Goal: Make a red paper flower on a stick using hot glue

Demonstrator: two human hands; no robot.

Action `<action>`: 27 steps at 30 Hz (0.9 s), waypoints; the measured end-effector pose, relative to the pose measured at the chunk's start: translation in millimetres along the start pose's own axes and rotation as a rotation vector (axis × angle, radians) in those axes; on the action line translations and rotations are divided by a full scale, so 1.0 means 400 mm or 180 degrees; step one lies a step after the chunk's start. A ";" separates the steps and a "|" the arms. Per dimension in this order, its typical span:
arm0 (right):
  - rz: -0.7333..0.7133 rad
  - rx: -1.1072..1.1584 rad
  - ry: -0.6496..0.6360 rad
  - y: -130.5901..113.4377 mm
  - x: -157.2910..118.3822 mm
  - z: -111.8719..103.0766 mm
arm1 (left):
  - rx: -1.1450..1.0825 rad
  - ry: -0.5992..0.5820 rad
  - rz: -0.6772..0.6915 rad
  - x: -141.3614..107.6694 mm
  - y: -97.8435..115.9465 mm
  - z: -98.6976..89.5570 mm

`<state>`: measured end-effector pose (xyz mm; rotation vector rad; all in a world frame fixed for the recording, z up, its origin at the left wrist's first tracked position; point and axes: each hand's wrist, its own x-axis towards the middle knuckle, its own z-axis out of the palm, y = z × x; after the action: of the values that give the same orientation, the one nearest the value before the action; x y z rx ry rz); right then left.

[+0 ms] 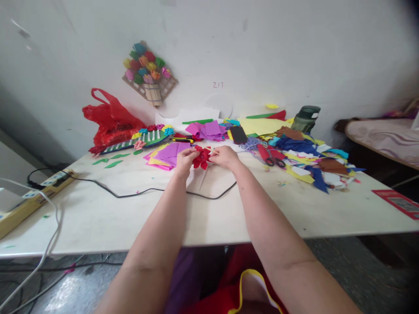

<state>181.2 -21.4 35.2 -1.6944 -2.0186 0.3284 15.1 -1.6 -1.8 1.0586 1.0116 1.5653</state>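
Observation:
A red paper flower [201, 157] is held up over the middle of the table, between both hands. My left hand [186, 159] pinches its left edge, and my right hand [224, 157] pinches the right edge. A thin pale stick [203, 178] slants down below the flower. Purple, yellow and pink paper sheets [171, 153] lie just beyond and left of my left hand. Red-handled scissors [275, 162] rest to the right of my right hand.
A black cable [126, 196] crosses the white table [131, 224]. Paper scraps [314, 161] are heaped at right, near a dark bottle [305, 119]. A phone [238, 135], green paper leaves [113, 164] and a red plastic bag [113, 120] lie farther back. A power strip [39, 200] is at left.

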 end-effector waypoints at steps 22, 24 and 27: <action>0.0192 0.0057 0.0289 -0.016 -0.002 0.014 | -0.0311 -0.0047 0.0108 0.009 -0.015 0.004; 0.0215 -0.0037 0.0302 -0.018 -0.003 0.015 | -0.0289 -0.0067 0.0099 0.008 -0.015 0.007; 0.0213 -0.0111 0.0310 -0.019 -0.002 0.021 | -0.0247 -0.0064 0.0088 0.004 -0.012 0.011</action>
<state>170.6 -22.7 31.6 -1.7670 -1.9113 0.2297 20.2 1.3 -4.8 1.0367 0.9187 1.6003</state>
